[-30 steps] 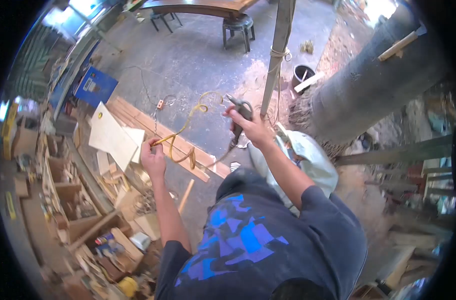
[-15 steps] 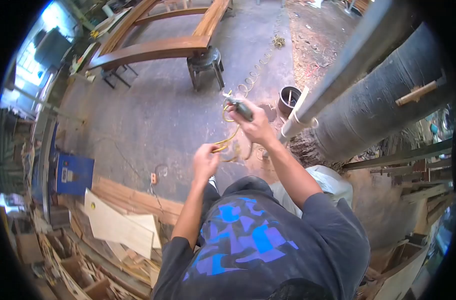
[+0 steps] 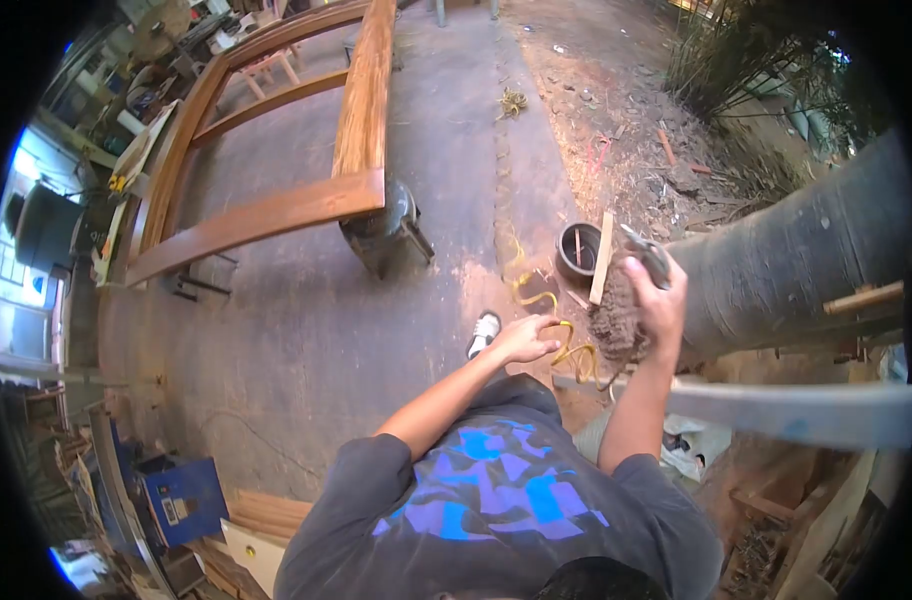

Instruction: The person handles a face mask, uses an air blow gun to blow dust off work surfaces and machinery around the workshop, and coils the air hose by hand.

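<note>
My right hand [image 3: 660,305] is wrapped round a dark-handled air blow gun [image 3: 654,262], held up at the right with its thin metal nozzle pointing to the upper left. A coiled yellow air hose [image 3: 576,360] hangs in loops between my hands and runs away along the floor. My left hand [image 3: 529,339] is in front of my body, its fingertips closed on the hose near a loop. Behind my right hand shows the shaggy brown base [image 3: 616,320] of a trunk.
A wooden frame [image 3: 256,225] rests on a dark stool [image 3: 381,235] and other supports. To the right stand a black bucket [image 3: 576,250], a wooden stick [image 3: 603,260], a thick trunk [image 3: 796,260] and a grey post [image 3: 796,412]. A blue box [image 3: 184,500] is at lower left.
My view has turned toward the right. My right hand has carried the blow gun rightward, near the trunk's base. My left hand has moved right too, still at the hose.
</note>
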`<state>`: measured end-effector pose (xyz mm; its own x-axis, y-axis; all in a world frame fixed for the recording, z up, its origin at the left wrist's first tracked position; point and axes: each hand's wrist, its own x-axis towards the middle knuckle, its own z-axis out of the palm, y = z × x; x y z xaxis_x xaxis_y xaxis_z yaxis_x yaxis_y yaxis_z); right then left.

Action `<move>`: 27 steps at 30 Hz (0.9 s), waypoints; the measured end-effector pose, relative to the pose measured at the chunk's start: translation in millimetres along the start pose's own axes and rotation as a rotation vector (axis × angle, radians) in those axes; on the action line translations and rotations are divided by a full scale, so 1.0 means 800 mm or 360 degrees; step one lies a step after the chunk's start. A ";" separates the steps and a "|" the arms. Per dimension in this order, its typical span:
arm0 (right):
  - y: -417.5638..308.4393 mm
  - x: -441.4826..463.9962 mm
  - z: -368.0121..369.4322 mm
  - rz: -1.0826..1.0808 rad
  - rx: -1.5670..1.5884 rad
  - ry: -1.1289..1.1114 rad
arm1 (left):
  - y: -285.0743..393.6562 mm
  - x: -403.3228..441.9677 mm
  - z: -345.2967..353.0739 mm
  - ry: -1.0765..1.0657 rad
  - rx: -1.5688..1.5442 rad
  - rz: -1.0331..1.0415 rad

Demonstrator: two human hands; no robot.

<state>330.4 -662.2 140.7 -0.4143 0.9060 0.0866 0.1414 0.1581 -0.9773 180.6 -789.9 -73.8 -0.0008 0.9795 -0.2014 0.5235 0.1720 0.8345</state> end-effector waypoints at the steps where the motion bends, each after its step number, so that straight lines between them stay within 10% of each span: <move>1: 0.005 0.040 -0.005 -0.0015 0.0024 0.0011 | -0.017 0.029 -0.024 -0.0081 0.0031 -0.0045; 8: 0.013 0.344 -0.031 -0.0156 -0.0306 0.0217 | -0.172 0.176 -0.262 -0.0122 -0.0290 -0.0414; 17: 0.019 0.694 -0.029 -0.0066 -0.0988 0.0190 | -0.355 0.282 -0.490 0.0741 -0.1153 -0.1063; 27: 0.214 1.089 0.113 0.0533 -0.0946 -0.0309 | -0.441 0.634 -0.790 0.0786 -0.0853 -0.0736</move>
<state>-87.3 118.9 31.0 -0.4077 0.8658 -0.2899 0.7330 0.1210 -0.6694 -543.4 -287.3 -146.3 -0.5502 0.7108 -0.4382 -0.0932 0.4693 0.8781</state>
